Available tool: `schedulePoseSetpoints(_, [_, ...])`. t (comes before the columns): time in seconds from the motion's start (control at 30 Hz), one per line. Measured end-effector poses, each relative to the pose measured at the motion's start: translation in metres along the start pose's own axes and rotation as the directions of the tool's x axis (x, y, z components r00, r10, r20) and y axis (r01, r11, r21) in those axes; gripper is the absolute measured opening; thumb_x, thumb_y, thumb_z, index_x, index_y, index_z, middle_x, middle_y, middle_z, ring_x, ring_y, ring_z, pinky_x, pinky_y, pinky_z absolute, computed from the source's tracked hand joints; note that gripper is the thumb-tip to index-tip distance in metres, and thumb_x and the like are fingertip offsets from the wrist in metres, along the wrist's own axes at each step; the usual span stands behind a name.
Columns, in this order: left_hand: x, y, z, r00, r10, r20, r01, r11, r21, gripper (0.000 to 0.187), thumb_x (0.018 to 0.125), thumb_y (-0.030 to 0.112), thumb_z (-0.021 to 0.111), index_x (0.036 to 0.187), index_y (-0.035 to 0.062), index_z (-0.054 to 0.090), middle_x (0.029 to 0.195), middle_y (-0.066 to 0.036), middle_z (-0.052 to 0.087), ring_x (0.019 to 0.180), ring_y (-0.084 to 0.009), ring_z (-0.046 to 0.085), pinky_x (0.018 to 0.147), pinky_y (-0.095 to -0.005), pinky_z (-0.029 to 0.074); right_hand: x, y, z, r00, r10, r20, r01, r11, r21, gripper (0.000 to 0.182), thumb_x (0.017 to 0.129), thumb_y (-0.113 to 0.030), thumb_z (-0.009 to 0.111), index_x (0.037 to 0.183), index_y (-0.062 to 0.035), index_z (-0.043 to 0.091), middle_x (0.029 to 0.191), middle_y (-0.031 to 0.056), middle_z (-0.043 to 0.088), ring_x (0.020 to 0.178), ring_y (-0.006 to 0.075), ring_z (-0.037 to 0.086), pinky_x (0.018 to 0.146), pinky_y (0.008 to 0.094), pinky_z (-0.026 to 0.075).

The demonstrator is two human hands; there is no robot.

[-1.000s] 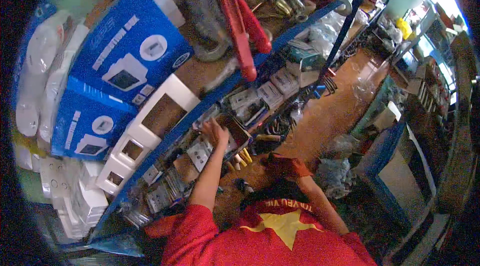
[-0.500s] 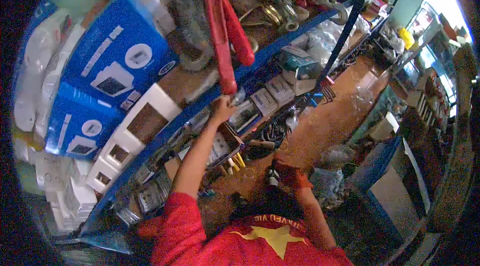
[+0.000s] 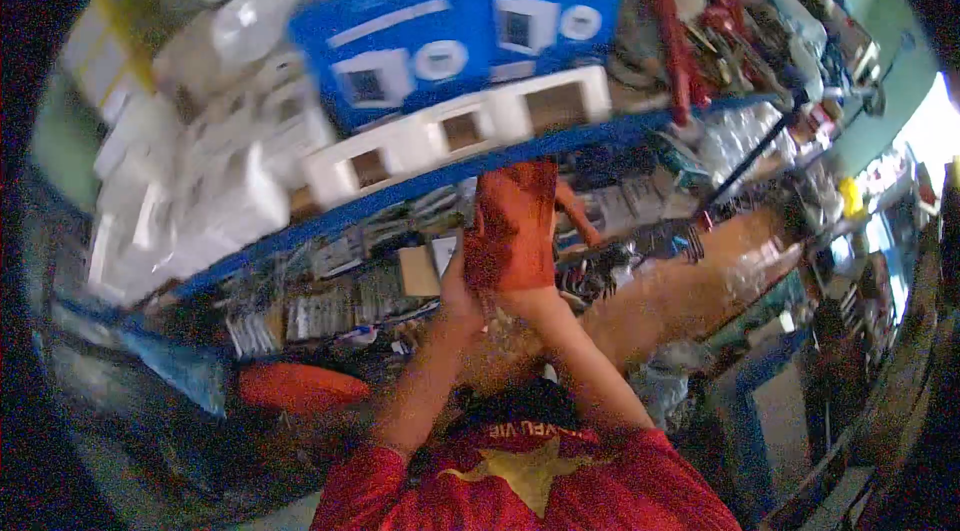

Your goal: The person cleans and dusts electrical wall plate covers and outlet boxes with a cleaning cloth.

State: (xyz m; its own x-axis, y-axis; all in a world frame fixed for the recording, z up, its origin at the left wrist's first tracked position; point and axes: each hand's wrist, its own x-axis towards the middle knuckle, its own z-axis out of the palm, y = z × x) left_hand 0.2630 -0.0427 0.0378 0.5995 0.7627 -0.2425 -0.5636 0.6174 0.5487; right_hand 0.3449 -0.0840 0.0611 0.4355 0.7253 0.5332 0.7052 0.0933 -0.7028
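Note:
An orange work glove (image 3: 512, 231) covers my right hand (image 3: 515, 201), raised in front of the shelf rack, its fingers pointing up and the thumb out to the right. Bare, my left hand (image 3: 462, 289) is closed at the left edge of the glove near the cuff; its fingertips are partly hidden. A red-handled tool like a bolt cutter (image 3: 672, 41) lies on the upper shelf, apart from both hands. Motion blur softens the details.
Blue printed boxes (image 3: 465, 61) and a white foam frame (image 3: 410, 136) sit on the blue-edged shelf (image 3: 620, 126). Packed small boxes (image 3: 330, 311) fill the lower shelf. An orange-red object (image 3: 300, 386) is at lower left. Brown floor (image 3: 640, 306) runs to the right.
My left hand has left the red tool handle and come down to the glove. My gloved right hand has risen to the middle. The view has turned left.

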Motion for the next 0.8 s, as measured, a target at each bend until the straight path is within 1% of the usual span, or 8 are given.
schedulePoseSetpoints(0.03, [-0.011, 0.022, -0.004, 0.996, 0.057, 0.072, -0.068, 0.985, 0.158, 0.052, 0.088, 0.045, 0.041, 0.116, 0.0024, 0.048, 0.110, -0.011, 0.056, 0.098, -0.0261, 0.055, 0.088, -0.0384, 0.043, 0.004, -0.032, 0.016, 0.997, -0.041, -0.058, 0.040, 0.999, -0.017, 0.037, 0.080, -0.029, 0.050, 0.113, -0.0114, 0.050, 0.108, 0.0107, 0.054, 0.097, 0.0302, 0.052, 0.088, 0.0444, 0.039])
schedulePoseSetpoints(0.17, [-0.051, 0.083, -0.014, 0.892, 0.196, 0.408, -0.128, 0.974, -0.189, 0.055, 0.089, 0.047, 0.039, 0.122, 0.0037, 0.044, 0.119, -0.013, 0.051, 0.101, -0.0275, 0.053, 0.090, -0.0394, 0.042, -0.042, -0.080, 0.077, 0.983, 0.156, 0.099, -0.185, 0.871, 0.455, 0.044, 0.086, -0.033, 0.045, 0.124, -0.0125, 0.042, 0.119, 0.0093, 0.049, 0.108, 0.0266, 0.046, 0.098, 0.0429, 0.031])
schedulePoseSetpoints(0.3, [-0.085, 0.092, -0.062, 0.962, 0.123, 0.243, -0.090, 0.986, -0.143, 0.060, 0.087, 0.050, 0.039, 0.125, 0.0037, 0.041, 0.124, -0.011, 0.048, 0.107, -0.0275, 0.051, 0.093, -0.0405, 0.040, -0.077, -0.109, 0.077, 0.951, 0.092, 0.295, -0.226, 0.858, 0.461, 0.048, 0.086, -0.035, 0.043, 0.128, -0.0147, 0.037, 0.127, 0.0092, 0.044, 0.118, 0.0251, 0.039, 0.105, 0.0426, 0.022])
schedulePoseSetpoints(0.33, [-0.102, 0.083, -0.084, 0.998, -0.044, 0.055, 0.050, 0.994, -0.097, 0.059, 0.087, 0.050, 0.039, 0.124, 0.0035, 0.042, 0.124, -0.011, 0.047, 0.113, -0.0261, 0.047, 0.098, -0.0401, 0.035, -0.073, -0.111, 0.075, 0.948, 0.028, 0.318, -0.133, 0.940, 0.314, 0.048, 0.082, -0.033, 0.047, 0.125, -0.0145, 0.040, 0.124, 0.0106, 0.045, 0.116, 0.0273, 0.041, 0.102, 0.0450, 0.023])
schedulePoseSetpoints(0.4, [-0.130, 0.082, -0.077, 0.978, 0.184, 0.100, -0.180, 0.983, -0.042, 0.060, 0.087, 0.049, 0.041, 0.129, 0.0070, 0.036, 0.125, -0.011, 0.047, 0.116, -0.0264, 0.044, 0.100, -0.0408, 0.032, -0.065, -0.117, 0.072, 0.928, -0.100, 0.360, 0.104, 0.995, 0.009, 0.048, 0.074, -0.029, 0.055, 0.119, -0.0141, 0.046, 0.118, 0.0134, 0.049, 0.112, 0.0318, 0.043, 0.098, 0.0496, 0.027])
schedulePoseSetpoints(0.53, [-0.153, 0.124, -0.053, 0.867, 0.413, 0.277, -0.390, 0.911, -0.138, 0.062, 0.087, 0.047, 0.040, 0.136, 0.0130, 0.024, 0.130, -0.014, 0.040, 0.119, -0.0294, 0.040, 0.101, -0.0421, 0.028, -0.069, -0.198, 0.061, 0.953, -0.271, 0.136, 0.279, 0.959, -0.042, 0.028, 0.060, -0.018, 0.061, 0.087, -0.0085, 0.059, 0.096, 0.0171, 0.056, 0.100, 0.0367, 0.048, 0.084, 0.0510, 0.035])
schedulePoseSetpoints(0.63, [-0.146, 0.152, -0.084, 0.772, 0.452, 0.448, -0.466, 0.881, -0.086, 0.063, 0.088, 0.048, 0.038, 0.137, 0.0146, 0.019, 0.133, -0.023, 0.031, 0.121, -0.0349, 0.036, 0.103, -0.0435, 0.026, -0.100, -0.219, 0.047, 0.804, -0.329, 0.496, 0.407, 0.912, -0.055, 0.023, 0.062, -0.016, 0.058, 0.081, -0.0037, 0.058, 0.077, 0.0161, 0.058, 0.078, 0.0363, 0.057, 0.068, 0.0486, 0.041])
schedulePoseSetpoints(0.8, [-0.161, 0.116, -0.123, 0.946, 0.247, 0.209, -0.288, 0.938, 0.193, 0.066, 0.087, 0.054, 0.035, 0.134, 0.0078, 0.028, 0.132, -0.014, 0.038, 0.119, -0.0290, 0.040, 0.101, -0.0418, 0.030, -0.089, -0.216, 0.069, 0.905, -0.149, 0.398, 0.298, 0.890, -0.346, 0.041, 0.067, -0.024, 0.056, 0.101, -0.0013, 0.052, 0.104, 0.0224, 0.051, 0.103, 0.0411, 0.045, 0.081, 0.0592, 0.033])
